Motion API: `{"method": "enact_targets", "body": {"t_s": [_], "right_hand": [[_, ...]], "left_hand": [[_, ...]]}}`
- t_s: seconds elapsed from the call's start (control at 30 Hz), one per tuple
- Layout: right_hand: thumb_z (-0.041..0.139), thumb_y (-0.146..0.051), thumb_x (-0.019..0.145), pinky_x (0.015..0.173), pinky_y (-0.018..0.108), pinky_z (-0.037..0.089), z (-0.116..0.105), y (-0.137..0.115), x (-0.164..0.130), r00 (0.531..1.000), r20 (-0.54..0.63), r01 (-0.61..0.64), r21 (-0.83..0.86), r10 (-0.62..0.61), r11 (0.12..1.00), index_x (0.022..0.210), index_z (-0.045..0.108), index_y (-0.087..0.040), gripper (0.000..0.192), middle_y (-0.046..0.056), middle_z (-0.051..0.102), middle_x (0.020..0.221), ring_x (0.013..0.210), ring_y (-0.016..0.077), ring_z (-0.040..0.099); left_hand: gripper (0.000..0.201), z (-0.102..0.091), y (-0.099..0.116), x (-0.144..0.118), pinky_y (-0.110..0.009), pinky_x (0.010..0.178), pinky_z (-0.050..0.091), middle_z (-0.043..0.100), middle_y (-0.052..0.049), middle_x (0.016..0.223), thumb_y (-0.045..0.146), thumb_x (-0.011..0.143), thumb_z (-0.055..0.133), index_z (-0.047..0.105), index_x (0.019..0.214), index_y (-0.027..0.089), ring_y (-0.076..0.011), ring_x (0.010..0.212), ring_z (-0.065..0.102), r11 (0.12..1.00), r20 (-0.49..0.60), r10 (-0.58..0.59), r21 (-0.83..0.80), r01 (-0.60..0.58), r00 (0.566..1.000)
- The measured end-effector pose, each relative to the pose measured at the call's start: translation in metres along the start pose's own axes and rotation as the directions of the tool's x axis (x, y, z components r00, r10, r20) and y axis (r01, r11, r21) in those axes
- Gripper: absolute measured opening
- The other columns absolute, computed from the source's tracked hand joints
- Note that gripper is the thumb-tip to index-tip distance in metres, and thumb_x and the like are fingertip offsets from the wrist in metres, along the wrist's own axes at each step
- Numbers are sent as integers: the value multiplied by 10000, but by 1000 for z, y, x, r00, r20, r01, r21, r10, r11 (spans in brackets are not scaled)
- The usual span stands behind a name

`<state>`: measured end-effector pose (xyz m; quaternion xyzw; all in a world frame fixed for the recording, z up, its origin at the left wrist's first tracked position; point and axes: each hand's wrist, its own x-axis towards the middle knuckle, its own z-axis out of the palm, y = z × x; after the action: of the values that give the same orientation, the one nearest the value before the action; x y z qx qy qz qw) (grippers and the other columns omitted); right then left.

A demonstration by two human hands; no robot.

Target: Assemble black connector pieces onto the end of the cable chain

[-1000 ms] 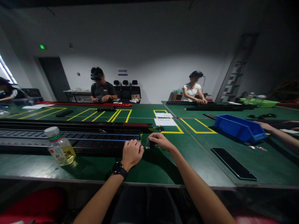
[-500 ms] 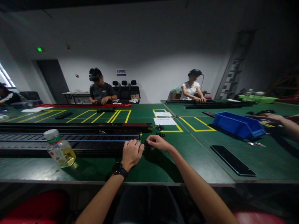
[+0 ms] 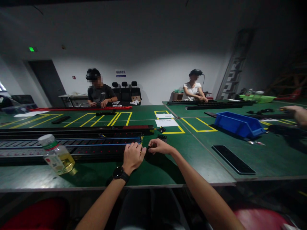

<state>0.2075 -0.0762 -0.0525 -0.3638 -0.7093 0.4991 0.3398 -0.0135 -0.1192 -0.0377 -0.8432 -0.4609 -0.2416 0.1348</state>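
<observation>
My left hand [image 3: 133, 156] is closed over the right end of a long black rail assembly [image 3: 96, 157], fingers curled at its edge. Beside it, my right hand [image 3: 160, 147] pinches a small black part [image 3: 149, 149] between thumb and fingers, close to the rail's end. The hands largely cover this part, so its shape is unclear. Blue strips [image 3: 115, 144] run along the assembly, with yellow wires [image 3: 142, 138] at its end. Just beyond my right hand lie a slotted black piece [image 3: 161, 136] and another small black part [image 3: 161, 129].
A bottle of yellow liquid [image 3: 56, 155] stands in front of the rail. To the right are a phone [image 3: 233, 159], a blue bin [image 3: 238, 124] and a co-worker's hand [image 3: 298, 114]. Two co-workers sit across the green table [image 3: 203, 153]. Paper sheets [image 3: 166, 123] lie mid-table.
The view has turned slightly right. My hands stay together at the rail's end, the right fingers still pinching the black part. The co-worker's hand at right has moved farther right.
</observation>
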Motion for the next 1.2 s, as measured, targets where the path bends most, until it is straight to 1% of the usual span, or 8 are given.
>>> {"method": "enact_targets", "body": {"t_s": [0.1,0.17,0.27,0.37,0.5,0.63,0.87,1.2], "right_hand": [[866,-612,669,560,252,508,-4,1,0,1000,10,20,-79,-19,997,879,633,-167,544,-1,675,752,639,148,636],[853,-606,693,577,253,481,-6,2,0,998,16,57,-146,-55,988,875,656,-165,517,6,685,755,660,156,630],[844,-551,729,634,260,451,-9,3,0,992,1,118,-277,-122,954,862,700,-165,432,2,684,745,688,157,608],[835,-472,755,650,263,438,-10,5,1,993,-9,111,-347,-122,931,870,725,-173,339,0,691,750,704,165,609],[829,-366,755,643,253,423,-9,6,1,993,-29,93,-400,-114,912,879,739,-177,243,-4,698,753,707,166,620],[817,-320,762,631,248,418,-7,6,0,994,-35,78,-426,-103,901,895,749,-175,208,2,712,753,698,169,633],[811,-245,762,654,245,423,0,5,1,981,-108,90,-484,-162,870,915,766,-177,173,3,723,764,716,169,649],[801,-177,769,704,253,451,7,2,2,962,-147,117,-534,-228,837,918,785,-200,152,15,759,849,769,177,683]], "left_hand": [[428,0,0,0,-408,838,344,687,-76,924,447,1063,361,663,875,208,-245,930,589,1000,13,3,-6,-3,1000],[418,0,0,0,-417,843,350,683,-75,918,470,1050,386,660,871,211,-250,929,590,1000,18,0,-7,0,1000],[359,0,0,0,-429,853,361,677,-80,926,480,1012,461,661,883,211,-261,942,592,1000,15,1,1,-2,1000],[261,1,1,-1,-435,858,371,675,-88,943,439,953,554,666,905,209,-271,963,594,1000,9,9,6,-9,1000],[213,1,1,-1,-444,852,375,674,-92,948,407,916,594,661,907,205,-278,969,593,1000,7,12,6,-12,1000],[207,0,1,-1,-447,851,375,672,-95,950,404,910,598,658,907,206,-282,975,592,1000,10,19,9,-19,1000],[206,0,2,-1,-448,861,378,676,-110,972,405,890,613,660,916,206,-291,992,592,1000,23,12,27,-13,1000],[189,0,2,-1,-453,852,379,676,-108,971,392,882,616,652,911,209,-294,976,593,999,18,16,38,-16,1000]]}}
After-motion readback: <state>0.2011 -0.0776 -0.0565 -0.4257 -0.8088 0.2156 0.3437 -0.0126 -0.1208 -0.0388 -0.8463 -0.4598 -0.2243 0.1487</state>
